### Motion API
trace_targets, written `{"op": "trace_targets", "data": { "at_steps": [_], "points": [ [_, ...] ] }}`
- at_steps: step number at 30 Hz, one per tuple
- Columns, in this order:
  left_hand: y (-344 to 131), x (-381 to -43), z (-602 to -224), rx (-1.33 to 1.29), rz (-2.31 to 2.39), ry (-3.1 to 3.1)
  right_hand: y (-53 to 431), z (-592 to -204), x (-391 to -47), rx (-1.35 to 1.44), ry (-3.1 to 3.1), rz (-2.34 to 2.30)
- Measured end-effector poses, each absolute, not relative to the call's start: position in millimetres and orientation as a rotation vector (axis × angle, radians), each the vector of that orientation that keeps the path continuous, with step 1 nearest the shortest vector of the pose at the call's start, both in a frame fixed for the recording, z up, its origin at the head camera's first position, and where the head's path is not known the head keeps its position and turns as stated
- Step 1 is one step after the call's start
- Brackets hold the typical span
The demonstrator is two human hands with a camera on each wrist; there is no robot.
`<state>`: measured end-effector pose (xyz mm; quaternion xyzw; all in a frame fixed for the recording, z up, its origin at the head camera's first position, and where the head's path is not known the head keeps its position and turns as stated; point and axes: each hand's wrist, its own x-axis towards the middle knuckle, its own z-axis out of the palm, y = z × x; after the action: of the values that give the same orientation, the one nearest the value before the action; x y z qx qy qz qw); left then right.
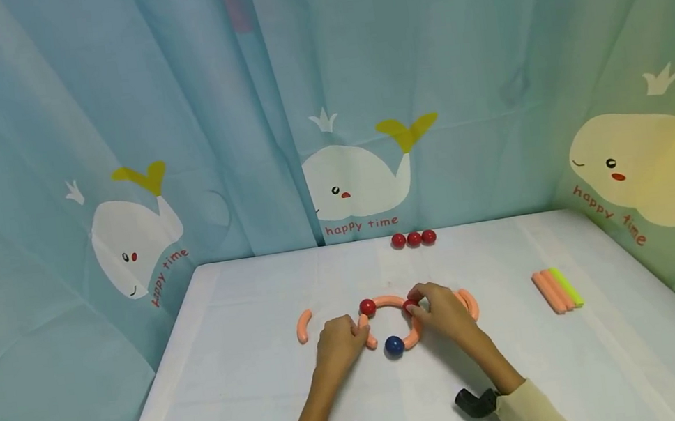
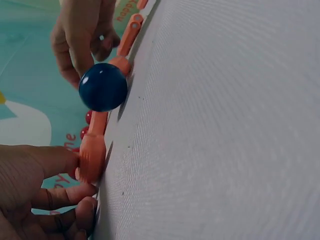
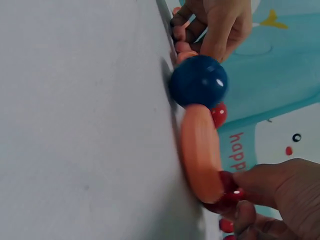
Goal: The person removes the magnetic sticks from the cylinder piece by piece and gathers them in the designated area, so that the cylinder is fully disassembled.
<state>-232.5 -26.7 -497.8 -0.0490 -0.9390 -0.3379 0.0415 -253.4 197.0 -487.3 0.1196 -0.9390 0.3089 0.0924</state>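
Orange curved rods and balls form a ring on the table. My left hand (image 1: pixel 340 342) pinches the left curved rod (image 2: pixel 92 159), whose top end meets a red ball (image 1: pixel 367 307). At the ring's upper right, my right hand (image 1: pixel 445 311) pinches another red ball (image 3: pixel 227 196) between thumb and fingers. Between the two red balls lies the top curved rod (image 1: pixel 388 300). The right curved rod (image 3: pixel 199 155) runs from the gripped ball down to a blue ball (image 1: pixel 394 346) at the front. A small gap separates the blue ball from the left rod's lower end.
A loose curved rod (image 1: pixel 304 327) lies left of the ring. More curved rods (image 1: pixel 470 303) are partly behind my right hand. Three red balls (image 1: pixel 413 239) line the table's back edge. Straight orange rods (image 1: pixel 550 292) and a yellow-green one (image 1: pixel 567 287) lie at right. A curtain (image 1: pixel 457 48) hangs behind.
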Motion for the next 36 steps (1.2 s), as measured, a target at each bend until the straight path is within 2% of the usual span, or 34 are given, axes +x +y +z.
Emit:
{"op": "trace_targets", "data": {
  "at_steps": [11, 22, 28, 36],
  "points": [
    [-25, -231, -495, -0.121, -1.034, -2.881, 202, -470, -222, 0.522, -2.873, 0.819],
    [-24, -236, -498, -0.119, -1.061, -2.891, 185, -456, -201, 0.345, -3.009, 0.637],
    [-25, -241, -500, -0.162, -1.084, -2.863, 184, -450, -207, 0.330, -2.921, 0.592],
    [-24, -243, -502, -0.141, -1.150, -2.860, 181, -465, -235, 0.334, -2.845, 0.897]
  ]
}}
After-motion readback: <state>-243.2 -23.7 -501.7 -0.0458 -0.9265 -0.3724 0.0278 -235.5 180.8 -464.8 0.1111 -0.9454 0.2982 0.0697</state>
